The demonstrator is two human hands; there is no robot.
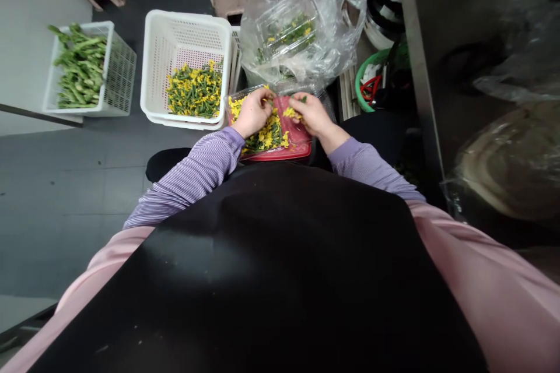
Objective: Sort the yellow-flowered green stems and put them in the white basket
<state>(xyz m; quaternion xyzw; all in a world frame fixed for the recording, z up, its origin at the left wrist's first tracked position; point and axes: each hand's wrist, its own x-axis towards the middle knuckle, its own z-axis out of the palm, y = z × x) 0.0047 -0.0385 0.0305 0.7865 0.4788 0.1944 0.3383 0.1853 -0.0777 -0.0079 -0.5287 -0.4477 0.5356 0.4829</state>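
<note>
My left hand (pixel 255 112) is above the left part of a clear plastic tray, its fingers pinched together on something small that I cannot make out. Yellow-flowered green vegetables (pixel 268 135) lie in the tray beneath it. To its right, my right hand (pixel 311 115) is closed on a few yellow flowers (pixel 292 113) with a bit of green. Both hands are close together but apart. Under the plastic is a red surface (pixel 280 154), near the front of my black apron.
A white basket (pixel 151 70) holds more yellow-flowered pieces, left of the tray. Farther left, another basket (pixel 120 76) holds green stalks. Beyond my hands are a plastic bag (pixel 258 23) with clear boxes and a green basket (pixel 361 78). A metal counter edge (pixel 420 64) runs along the right.
</note>
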